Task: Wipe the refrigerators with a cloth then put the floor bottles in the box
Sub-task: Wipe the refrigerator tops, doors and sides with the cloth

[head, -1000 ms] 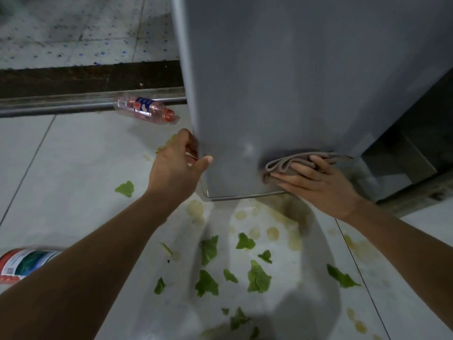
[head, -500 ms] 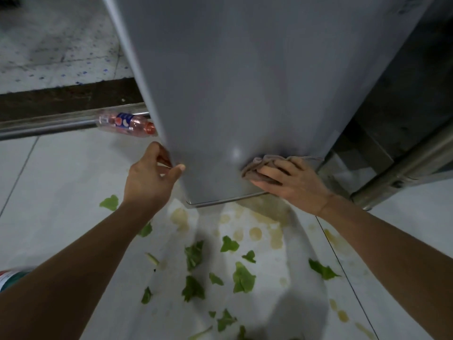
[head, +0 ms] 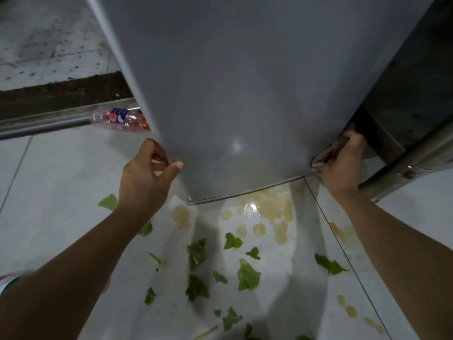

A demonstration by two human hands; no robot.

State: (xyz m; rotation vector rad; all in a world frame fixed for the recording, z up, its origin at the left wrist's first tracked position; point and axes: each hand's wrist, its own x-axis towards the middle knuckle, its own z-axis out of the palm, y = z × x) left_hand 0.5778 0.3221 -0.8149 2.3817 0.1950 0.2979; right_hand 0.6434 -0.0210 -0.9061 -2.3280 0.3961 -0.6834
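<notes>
Cloth pressed on grey refrigerator door, lower right corner, gripped by right hand.
Left hand pinches the door's lower left edge, thumb on the front. Pink bottle lies on floor behind left edge, by a metal rail. Green leaf scraps and yellowish spill below the door.

The refrigerator in front of me is plain grey with a pale glint low on its door. The cloth in my right grip is dull beige-brown. The bottle on the floor is clear pink with a blue label. The floor tiles are off-white, strewn with green leaf scraps and yellowish-brown spill blotches.
</notes>
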